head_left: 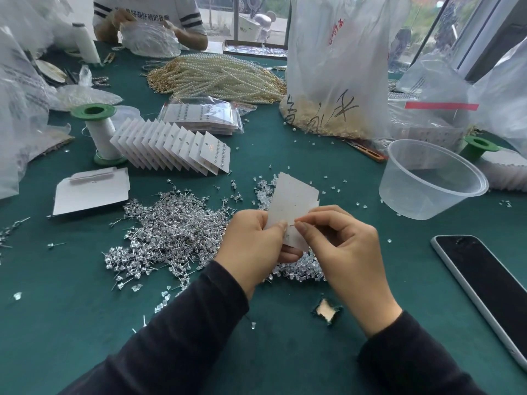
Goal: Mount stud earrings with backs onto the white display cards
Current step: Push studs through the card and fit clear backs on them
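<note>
Many cards (182, 149) done — another is being filled.
The left hand (253, 240) is holding the card (293, 201), the right hand (342, 246) pinching a stud (291, 224).

- The left grip (251, 243) holds a white card (293, 201) tilted above the green worktop (285, 352).
- The right grip (342, 246) pinches a thin pin (292, 224) at the card's surface.
- A heap of studs (176, 232) lies to the left; a clear tub (427, 181) and a phone (484, 286) lie to the right.
</note>
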The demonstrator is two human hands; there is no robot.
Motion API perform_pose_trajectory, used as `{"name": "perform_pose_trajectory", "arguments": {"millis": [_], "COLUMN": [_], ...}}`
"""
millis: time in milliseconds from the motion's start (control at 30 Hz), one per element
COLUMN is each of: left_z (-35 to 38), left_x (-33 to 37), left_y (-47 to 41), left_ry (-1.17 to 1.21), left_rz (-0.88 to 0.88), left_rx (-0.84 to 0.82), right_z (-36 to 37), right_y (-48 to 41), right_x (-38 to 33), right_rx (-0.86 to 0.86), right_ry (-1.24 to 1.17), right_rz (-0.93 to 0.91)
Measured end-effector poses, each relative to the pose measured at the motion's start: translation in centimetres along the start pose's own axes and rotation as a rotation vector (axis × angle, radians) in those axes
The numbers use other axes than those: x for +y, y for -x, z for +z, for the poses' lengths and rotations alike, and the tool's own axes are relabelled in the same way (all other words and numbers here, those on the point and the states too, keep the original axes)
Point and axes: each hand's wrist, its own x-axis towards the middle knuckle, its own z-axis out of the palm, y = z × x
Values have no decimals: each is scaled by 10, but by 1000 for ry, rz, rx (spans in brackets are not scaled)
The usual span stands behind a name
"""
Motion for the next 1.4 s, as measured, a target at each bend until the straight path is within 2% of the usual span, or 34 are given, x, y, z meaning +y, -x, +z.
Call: {"name": "perform_pose_trajectory", "arguments": {"millis": [167, 467, 800, 1067, 1233, 1400], "left_z": [-1, -1, -1, -2, -3, -2], "left_x": [1, -3, -5, -8, -7, -9], "left_y": [0, 1, 1, -1, -5, -4], "left_ry": [-15, -231, -302, -273, -217, -260], "left_rz": [25, 194, 245, 236, 165, 196], "left_rx": [17, 121, 140, 98, 85, 89], "right_z": [0, 10, 12, 13, 9, 8], "right_y": [0, 7, 7, 7, 6, 6], "right_x": [-1, -4, 3, 3, 1, -1], "right_rx": [3, 121, 108, 101, 97, 103], "right_ry": [-13, 251, 275, 284, 353, 362], "right_rz": [-7, -294, -295, -295, -299, -315]}}
